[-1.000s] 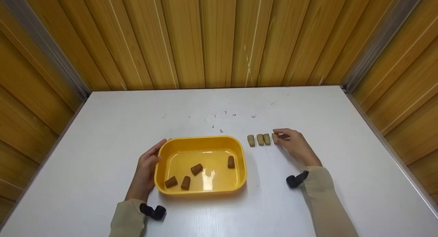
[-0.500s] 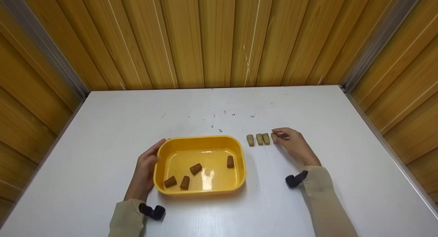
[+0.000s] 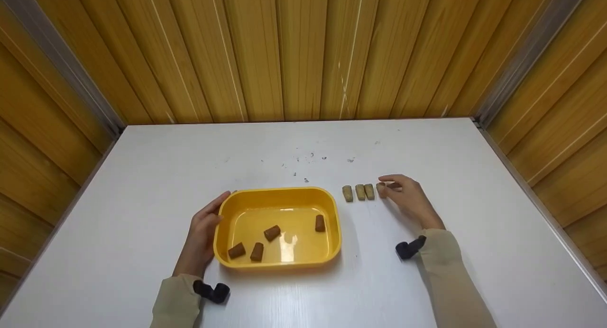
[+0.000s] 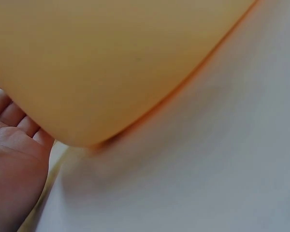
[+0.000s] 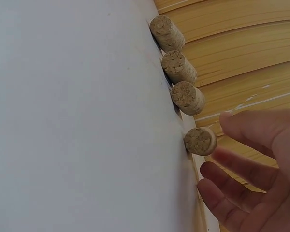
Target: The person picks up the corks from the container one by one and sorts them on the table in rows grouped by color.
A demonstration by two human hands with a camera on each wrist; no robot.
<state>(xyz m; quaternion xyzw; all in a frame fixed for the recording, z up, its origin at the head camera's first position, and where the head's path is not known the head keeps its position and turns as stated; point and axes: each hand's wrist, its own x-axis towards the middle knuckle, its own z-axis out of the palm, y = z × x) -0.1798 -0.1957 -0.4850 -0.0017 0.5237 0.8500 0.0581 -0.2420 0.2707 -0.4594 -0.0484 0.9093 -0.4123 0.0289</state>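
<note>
Using the yellow tray point(image 3: 277, 200) as our clock, out at 9 o'clock the left hand point(image 3: 201, 228) has its fingers along the tray's outer wall, thumb up by the rim; how tightly they close, I can't tell. Inside we go: the 1st brown stub point(image 3: 236, 250) lies slantwise at 8 o'clock, the 2nd brown stub point(image 3: 256, 252) just beside it at 7, the 3rd brown stub point(image 3: 272, 232) near the centre, the 4th brown stub point(image 3: 320, 223) at 3.

Over the rim, towards 2 o'clock on the white table point(image 3: 303, 299): the 1st cork point(image 3: 347, 193), a narrow gap, the 2nd cork point(image 3: 360, 192) and 3rd cork point(image 3: 369, 191) close together, another gap, the 4th cork point(image 3: 380, 190). And there's the right hand point(image 3: 410, 200), between 2 and 3 o'clock, thumb and fingers spread around that 4th cork! From the right wrist, the thumb stands clear; fingertip contact, I can't tell.
</note>
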